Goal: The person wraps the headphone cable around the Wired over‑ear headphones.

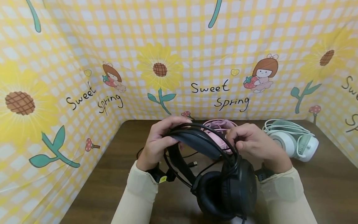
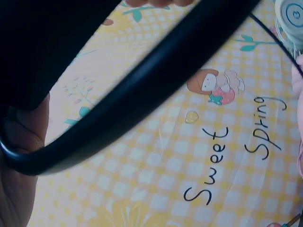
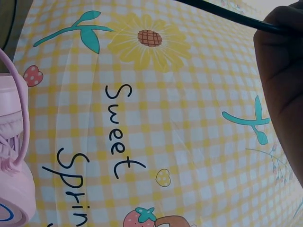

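Black over-ear headphones (image 1: 240,186) are held up at a tilt, ear cups low and toward me, thin outer hoops arching over the padded headband. My left hand (image 1: 160,141) grips the top of the headband, thumb on the near side and fingers over the far side. In the left wrist view the black band (image 2: 142,90) crosses close to the lens. Beside the other end of the arch, my right hand (image 1: 255,144) has curled fingers pinching the headphones' thin black hoop (image 3: 232,18). Part of that grip is hidden in shadow.
Pink headphones (image 1: 216,133) with a wound cable lie behind the black pair. White and green headphones (image 1: 293,140) sit at the back right. A black cable with a USB plug (image 1: 193,164) lies on the brown table (image 1: 112,174). Yellow checked cloth (image 1: 179,37) hangs around the table.
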The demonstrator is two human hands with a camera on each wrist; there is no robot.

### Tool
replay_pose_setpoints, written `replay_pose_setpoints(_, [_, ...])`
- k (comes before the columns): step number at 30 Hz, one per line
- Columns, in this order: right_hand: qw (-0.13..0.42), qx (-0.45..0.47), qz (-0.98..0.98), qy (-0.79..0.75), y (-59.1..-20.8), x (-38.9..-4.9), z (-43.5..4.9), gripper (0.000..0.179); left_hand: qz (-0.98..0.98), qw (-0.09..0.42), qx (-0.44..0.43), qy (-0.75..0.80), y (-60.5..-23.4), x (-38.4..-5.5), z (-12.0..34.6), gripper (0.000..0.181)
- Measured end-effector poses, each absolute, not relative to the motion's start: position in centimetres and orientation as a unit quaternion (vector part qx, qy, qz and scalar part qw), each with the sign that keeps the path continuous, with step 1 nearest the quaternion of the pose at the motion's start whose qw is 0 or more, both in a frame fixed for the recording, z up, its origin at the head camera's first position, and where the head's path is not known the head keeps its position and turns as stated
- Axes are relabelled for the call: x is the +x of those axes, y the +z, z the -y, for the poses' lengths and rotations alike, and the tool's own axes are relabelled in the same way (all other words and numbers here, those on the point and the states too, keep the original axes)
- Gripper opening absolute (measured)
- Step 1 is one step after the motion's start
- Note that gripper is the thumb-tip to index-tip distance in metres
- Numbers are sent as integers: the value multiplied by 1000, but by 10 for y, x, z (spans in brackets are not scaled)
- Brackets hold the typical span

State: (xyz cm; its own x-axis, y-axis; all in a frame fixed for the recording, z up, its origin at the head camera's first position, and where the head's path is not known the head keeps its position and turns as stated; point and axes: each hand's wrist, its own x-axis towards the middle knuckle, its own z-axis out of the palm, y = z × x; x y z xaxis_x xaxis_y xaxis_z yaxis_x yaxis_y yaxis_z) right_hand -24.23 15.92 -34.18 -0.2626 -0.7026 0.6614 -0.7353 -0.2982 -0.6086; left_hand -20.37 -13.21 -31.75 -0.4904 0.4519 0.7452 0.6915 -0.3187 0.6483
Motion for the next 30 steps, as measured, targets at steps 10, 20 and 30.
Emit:
replay_pose_setpoints(10, [48,560,606,563,-346,-242,-157,35,555,98,-479,-673,-321,-203,125,45])
replay_pose_setpoints(20, [30,523,637,566,-341,-250,-151,33,505,115,-401,-756,-326,-204,114,46])
replay_pose_setpoints(30, [-445,675,318,496,-372,-353,-143,38,447,166,-326,-816,-324,-207,103,38])
